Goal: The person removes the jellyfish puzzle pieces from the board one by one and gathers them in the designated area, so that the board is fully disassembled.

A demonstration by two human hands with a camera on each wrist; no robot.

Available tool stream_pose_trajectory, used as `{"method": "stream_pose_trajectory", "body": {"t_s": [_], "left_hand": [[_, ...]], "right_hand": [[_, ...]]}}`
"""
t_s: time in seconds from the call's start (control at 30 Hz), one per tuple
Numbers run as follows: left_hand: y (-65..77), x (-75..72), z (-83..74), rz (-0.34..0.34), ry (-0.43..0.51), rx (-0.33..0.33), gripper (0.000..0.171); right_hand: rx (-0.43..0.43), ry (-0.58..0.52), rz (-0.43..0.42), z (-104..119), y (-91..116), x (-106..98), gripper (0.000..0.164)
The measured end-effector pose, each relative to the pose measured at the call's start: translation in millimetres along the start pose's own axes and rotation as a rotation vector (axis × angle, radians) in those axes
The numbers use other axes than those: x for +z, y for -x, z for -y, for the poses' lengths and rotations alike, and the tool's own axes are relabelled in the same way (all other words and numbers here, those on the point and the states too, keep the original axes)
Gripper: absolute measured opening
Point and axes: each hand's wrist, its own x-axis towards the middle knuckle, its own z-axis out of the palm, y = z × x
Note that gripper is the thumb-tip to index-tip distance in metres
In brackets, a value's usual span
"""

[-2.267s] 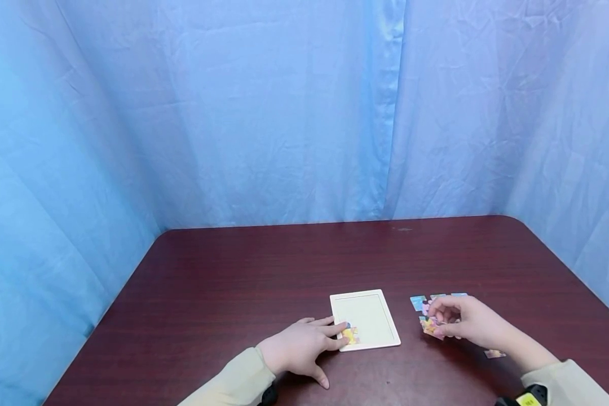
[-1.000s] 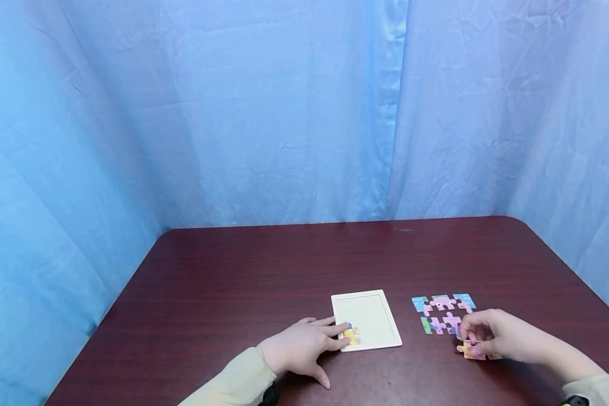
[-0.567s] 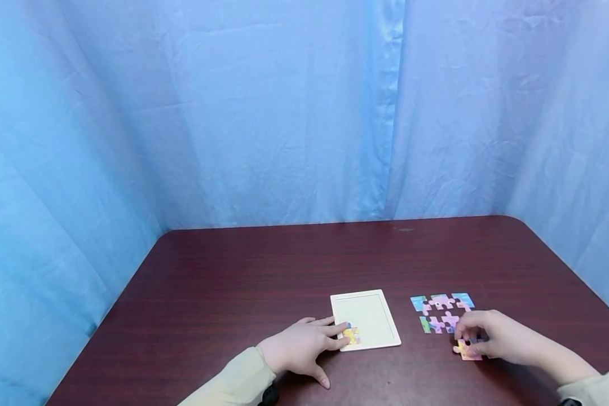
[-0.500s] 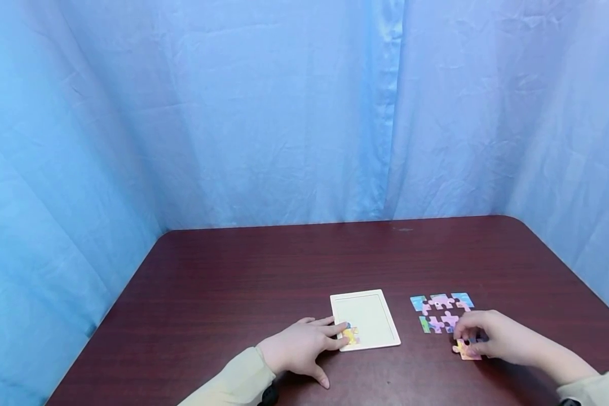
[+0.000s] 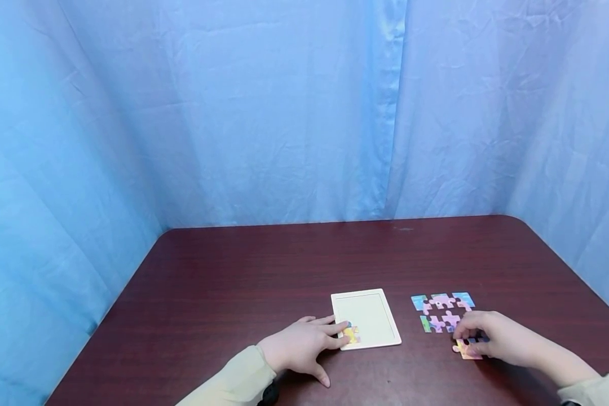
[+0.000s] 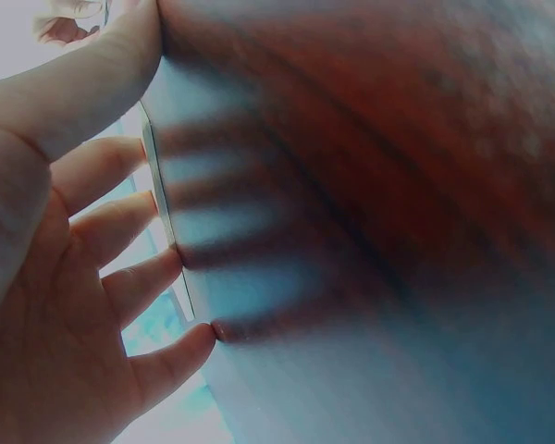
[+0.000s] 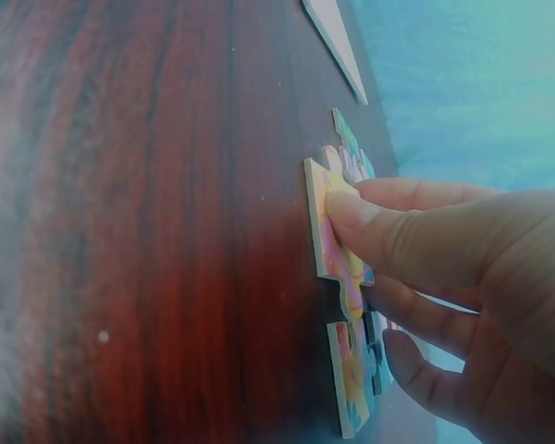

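Note:
My left hand [image 5: 304, 345] rests with spread fingers at the left edge of a pale puzzle tray [image 5: 373, 318]; two fingertips reach over the rim onto a yellow puzzle piece [image 5: 352, 335] in its near left corner. In the left wrist view the fingertips [image 6: 166, 264] line the tray's side. My right hand [image 5: 497, 338] pinches a yellow-and-pink puzzle piece [image 5: 468, 351] between thumb and fingers, low at the table. The right wrist view shows the thumb on this piece [image 7: 322, 231], and another piece [image 7: 347, 388] lies just beside it.
Beyond the right hand, several pink, blue and green puzzle pieces [image 5: 438, 301] lie in loose rows on the dark red table [image 5: 264, 270]. Blue curtains [image 5: 284, 113] hang behind the table and along both sides.
Since the earliest frame, my right hand has brought the yellow-and-pink piece right and nearer me, from above the other pieces, then shifted slightly left. My left hand has stayed at the tray.

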Motion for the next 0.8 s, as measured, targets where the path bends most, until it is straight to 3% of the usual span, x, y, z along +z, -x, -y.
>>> {"method": "stream_pose_trajectory", "body": {"t_s": [0.57, 0.8], "left_hand": [[-1.8, 3.0, 2.1, 0.009, 0.001, -0.006, 0.079], [-1.9, 3.0, 1.7, 0.015, 0.006, -0.013, 0.079]], "right_hand": [[0.029, 0.028, 0.003, -1.5, 0.4, 0.8, 0.022], [-0.022, 0.057, -0.051, -1.4, 0.5, 1.9, 0.024]]}}
